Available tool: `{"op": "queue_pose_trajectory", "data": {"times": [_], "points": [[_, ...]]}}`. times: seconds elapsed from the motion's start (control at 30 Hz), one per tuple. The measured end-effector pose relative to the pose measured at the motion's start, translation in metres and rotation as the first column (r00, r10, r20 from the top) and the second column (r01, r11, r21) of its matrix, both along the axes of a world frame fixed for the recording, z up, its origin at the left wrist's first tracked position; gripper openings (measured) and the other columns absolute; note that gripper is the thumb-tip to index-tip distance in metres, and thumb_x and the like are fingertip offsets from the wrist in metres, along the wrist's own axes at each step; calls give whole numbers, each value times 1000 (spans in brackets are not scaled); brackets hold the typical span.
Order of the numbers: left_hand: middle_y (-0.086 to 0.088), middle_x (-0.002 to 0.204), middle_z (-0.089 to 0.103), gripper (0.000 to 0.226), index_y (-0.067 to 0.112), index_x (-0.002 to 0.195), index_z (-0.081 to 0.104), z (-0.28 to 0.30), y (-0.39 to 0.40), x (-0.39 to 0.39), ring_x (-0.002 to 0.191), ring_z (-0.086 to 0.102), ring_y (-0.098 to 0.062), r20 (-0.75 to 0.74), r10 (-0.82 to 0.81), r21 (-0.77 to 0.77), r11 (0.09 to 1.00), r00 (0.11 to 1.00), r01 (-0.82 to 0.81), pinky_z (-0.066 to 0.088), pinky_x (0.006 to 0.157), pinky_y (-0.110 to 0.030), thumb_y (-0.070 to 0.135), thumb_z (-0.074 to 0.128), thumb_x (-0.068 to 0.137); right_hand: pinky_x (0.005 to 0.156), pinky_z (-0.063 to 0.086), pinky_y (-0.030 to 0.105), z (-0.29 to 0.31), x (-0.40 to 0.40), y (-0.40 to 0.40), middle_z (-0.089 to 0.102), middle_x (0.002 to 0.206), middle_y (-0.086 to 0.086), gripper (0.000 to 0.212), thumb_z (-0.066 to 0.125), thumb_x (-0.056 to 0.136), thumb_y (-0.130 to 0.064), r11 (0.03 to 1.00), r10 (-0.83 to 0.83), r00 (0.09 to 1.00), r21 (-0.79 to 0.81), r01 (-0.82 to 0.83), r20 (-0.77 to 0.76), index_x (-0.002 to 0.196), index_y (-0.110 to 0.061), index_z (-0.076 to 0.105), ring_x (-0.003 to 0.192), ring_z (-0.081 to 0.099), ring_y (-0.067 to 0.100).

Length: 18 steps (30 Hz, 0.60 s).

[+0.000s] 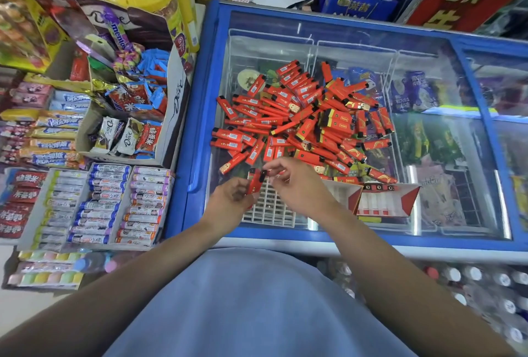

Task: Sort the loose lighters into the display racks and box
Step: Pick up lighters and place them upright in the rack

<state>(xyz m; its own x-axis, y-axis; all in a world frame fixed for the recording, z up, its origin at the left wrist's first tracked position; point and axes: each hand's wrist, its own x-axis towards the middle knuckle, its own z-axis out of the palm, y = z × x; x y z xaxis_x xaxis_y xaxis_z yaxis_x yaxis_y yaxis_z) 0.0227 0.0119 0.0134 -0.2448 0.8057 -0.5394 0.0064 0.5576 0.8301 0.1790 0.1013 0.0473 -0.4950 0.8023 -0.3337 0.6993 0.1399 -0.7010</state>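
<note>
Only the head camera here, looking down at a blue glass-topped freezer in a shop. A big pile of loose red lighters is scattered over the glass, way too many and too overlapped to count, dozens easily.

The left hand grips one red lighter around its lower half, with the long axis running roughly upright and the black cap end at the top. The right hand is pinching at that cap end with thumb and forefinger, so both hands are on the same lighter; I think there's just the one, but the blur makes it hard to be sure.

The key bit: the white gridded display rack sits directly under the lighter, just below both hands, so the lighter already points down toward the slots. The left hand is the nearer one to the rack. I count one rack, with no lighters visible in its slots.

One red-and-white box sits just right of the rack, with three lighters along its back edge.
</note>
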Motion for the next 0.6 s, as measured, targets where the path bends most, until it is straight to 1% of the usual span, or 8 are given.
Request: {"op": "queue_pose_trajectory", "data": {"times": [0.13,0.23,0.3,0.37,0.4,0.47,0.5,0.6], "points": [[-1,89,76,13,18,95,72,2,1,8,78,70,-4,6,-184,89,979,983,183,54,75,-23,6,76,90,69,39,15,-1,8,-7,65,94,-19,8,72,94,-30,994,102,995,-33,-102,-9,102,-30,69,81,57,-9],[11,90,73,13,27,93,71,-4,0,12,81,68,0,-201,-138,81,984,970,157,56,75,-25,22,80,87,54,36,10,-6,20,-4,62,74,-19,5,66,98,-27,999,35,997,-20,-34,69,95,-24,67,61,56,-5],[14,100,70,15,26,101,69,-6,-1,8,90,64,1,-419,-49,192,971,907,141,56,82,-27,21,77,89,47,37,12,-8,30,3,63,60,-19,9,65,99,-24,997,-70,994,-6,71,89,91,-23,69,48,54,-2],[8,121,65,33,22,119,68,-10,-1,1,110,57,-6,-665,-41,332,878,746,345,51,98,-32,14,76,88,46,36,13,-8,35,10,63,55,-19,11,71,94,-24,983,-182,981,6,182,67,84,-23,73,43,52,-2],[3,136,58,48,20,132,63,-14,1,0,126,50,-12,-752,-92,319,816,653,482,44,108,-36,13,76,87,48,36,12,-9,36,13,64,59,-18,8,76,90,-26,977,-212,975,21,211,66,83,-24,74,46,53,-2],[-4,167,26,80,16,159,34,-24,2,0,155,18,-23,-865,-263,118,721,428,683,18,125,-43,25,72,89,51,35,9,-8,32,17,63,70,-18,12,83,84,-30,983,-184,978,37,182,94,90,-26,73,58,55,-4],[-4,173,3,92,15,164,14,-30,2,2,159,-3,-24,-885,-338,-2,690,320,724,4,127,-45,35,68,92,51,36,8,-7,29,17,63,75,-18,15,82,85,-31,989,-144,983,37,141,114,97,-26,73,63,57,-6],[-2,164,-36,110,15,157,-27,-40,-2,4,151,-32,-27,-865,-485,-241,629,131,739,-8,126,-49,53,56,96,59,38,9,-9,22,17,69,86,-13,20,75,92,-33,996,-79,991,38,75,106,111,-26,73,74,62,-2]]}}
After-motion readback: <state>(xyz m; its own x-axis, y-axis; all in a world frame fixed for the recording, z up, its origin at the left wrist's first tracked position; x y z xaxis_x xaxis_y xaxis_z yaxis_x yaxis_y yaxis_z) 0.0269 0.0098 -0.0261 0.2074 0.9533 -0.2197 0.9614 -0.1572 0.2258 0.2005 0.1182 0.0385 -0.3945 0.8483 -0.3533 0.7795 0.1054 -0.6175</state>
